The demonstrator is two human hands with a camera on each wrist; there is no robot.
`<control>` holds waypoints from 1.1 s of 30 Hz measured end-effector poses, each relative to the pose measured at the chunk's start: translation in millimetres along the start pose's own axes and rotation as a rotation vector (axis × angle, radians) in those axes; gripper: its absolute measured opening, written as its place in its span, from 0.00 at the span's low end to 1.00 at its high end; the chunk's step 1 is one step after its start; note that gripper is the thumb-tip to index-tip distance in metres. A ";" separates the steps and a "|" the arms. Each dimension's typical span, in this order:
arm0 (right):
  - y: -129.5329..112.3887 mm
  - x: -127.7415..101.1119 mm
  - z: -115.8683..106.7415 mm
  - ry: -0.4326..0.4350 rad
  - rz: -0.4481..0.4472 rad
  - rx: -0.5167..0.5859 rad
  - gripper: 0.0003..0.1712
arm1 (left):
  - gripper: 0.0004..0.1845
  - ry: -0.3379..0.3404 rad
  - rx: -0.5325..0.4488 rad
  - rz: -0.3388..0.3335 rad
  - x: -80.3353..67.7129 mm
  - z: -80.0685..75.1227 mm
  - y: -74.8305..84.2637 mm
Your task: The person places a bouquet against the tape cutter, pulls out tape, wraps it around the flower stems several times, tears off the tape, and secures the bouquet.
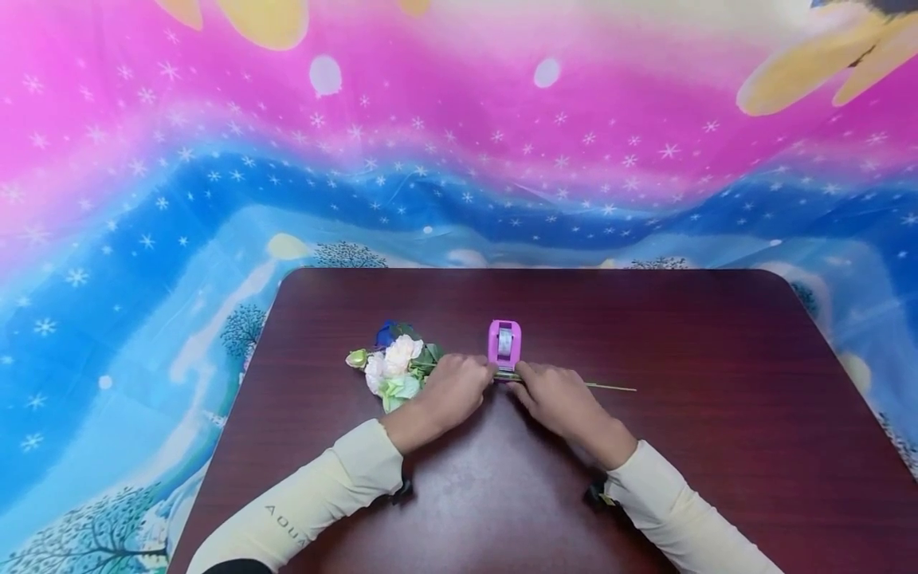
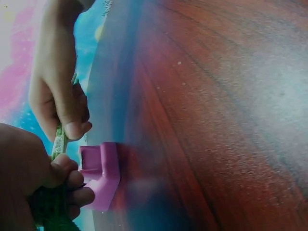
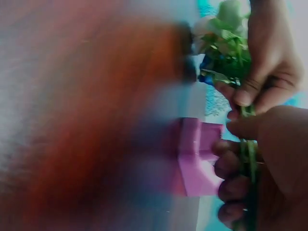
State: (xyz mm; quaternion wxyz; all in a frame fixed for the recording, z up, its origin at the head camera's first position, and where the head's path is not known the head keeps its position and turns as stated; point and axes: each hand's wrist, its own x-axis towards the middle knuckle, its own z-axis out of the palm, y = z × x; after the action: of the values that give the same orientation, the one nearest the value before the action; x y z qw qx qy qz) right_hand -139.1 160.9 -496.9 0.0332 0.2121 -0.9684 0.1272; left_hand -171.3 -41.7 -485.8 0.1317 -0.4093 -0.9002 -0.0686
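Note:
A small bunch of pale pink and white flowers (image 1: 393,365) lies on the dark wood table (image 1: 681,335), stems pointing right. My left hand (image 1: 454,389) grips the green stems (image 2: 58,142) just right of the blooms. My right hand (image 1: 555,397) pinches the same stems (image 3: 249,159) a little further right, and a thin stem end (image 1: 610,387) sticks out beyond it. A pink tape dispenser (image 1: 505,344) stands just behind the two hands, close to the fingertips; it also shows as a pink tape dispenser (image 2: 101,173) beside my left fingers and as a pink tape dispenser (image 3: 197,156) beside my right fingers.
A blue flower (image 1: 386,332) lies behind the pale blooms. A bright pink and blue printed cloth (image 1: 143,239) hangs behind and around the table. Bare tabletop stretches to the right and in front of the hands.

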 end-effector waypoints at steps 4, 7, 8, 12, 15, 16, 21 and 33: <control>4.7 3.5 -11.4 -0.172 0.072 0.223 0.12 | 0.06 0.069 0.126 0.046 -3.4 5.9 3.0; 10.3 5.7 -17.4 -0.248 0.087 0.355 0.15 | 0.03 0.134 0.220 0.084 -5.7 8.9 4.7; 12.3 6.3 -17.8 -0.262 0.087 0.380 0.15 | 0.03 0.155 0.246 0.095 -6.3 9.5 5.1; 17.7 8.3 -17.4 -0.292 0.098 0.438 0.15 | 0.05 0.204 0.298 0.124 -7.9 10.4 6.5; 19.7 9.2 -15.4 -0.280 0.085 0.424 0.13 | 0.06 0.212 0.323 0.138 -8.7 9.9 7.3; 20.2 9.4 -14.6 -0.269 0.080 0.414 0.12 | 0.06 0.213 0.329 0.138 -8.9 9.6 7.6; 20.5 10.2 -13.3 -0.217 0.081 0.370 0.10 | 0.07 0.204 0.344 0.134 -9.0 8.8 8.5; 16.3 8.1 -11.8 -0.091 0.118 0.271 0.08 | 0.04 0.028 0.095 0.026 -0.4 -3.2 3.9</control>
State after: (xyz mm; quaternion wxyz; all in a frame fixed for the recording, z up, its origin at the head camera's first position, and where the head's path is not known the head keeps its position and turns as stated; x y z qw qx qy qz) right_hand -153.2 175.0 -488.3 -0.0473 0.1628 -0.9536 0.2488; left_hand -167.5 -40.2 -482.8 0.1645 -0.4135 -0.8950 -0.0298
